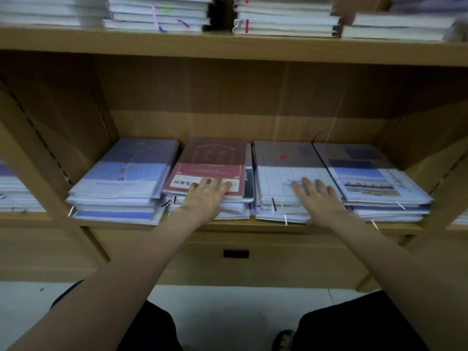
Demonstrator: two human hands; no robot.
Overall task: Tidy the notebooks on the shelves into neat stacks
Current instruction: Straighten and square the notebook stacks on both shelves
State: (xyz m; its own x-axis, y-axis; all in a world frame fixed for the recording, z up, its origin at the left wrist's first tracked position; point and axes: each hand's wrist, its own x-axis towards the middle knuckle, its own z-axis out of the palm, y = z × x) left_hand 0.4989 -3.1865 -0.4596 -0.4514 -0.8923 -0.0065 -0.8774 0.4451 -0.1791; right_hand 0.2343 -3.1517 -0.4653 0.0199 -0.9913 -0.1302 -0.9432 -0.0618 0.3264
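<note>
While seemingly flat, fingers [307, 184] atop notebooks [283, 178]

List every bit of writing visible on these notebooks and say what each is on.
No text here can be quoted with confidence.
Red notebook: pale label with dark characters under the left hand, upside down and blurred.
Grid notebook: blue letters, partly covered by the right hand, blurred.
Leftmost notebook: blue line of print, too blurred.
Rightmost notebook: dark script along its edge, unreadable.

4 notebook stacks [286, 188] side by side on lower shelf [253, 225]; more stacks [286, 20] above.
</note>
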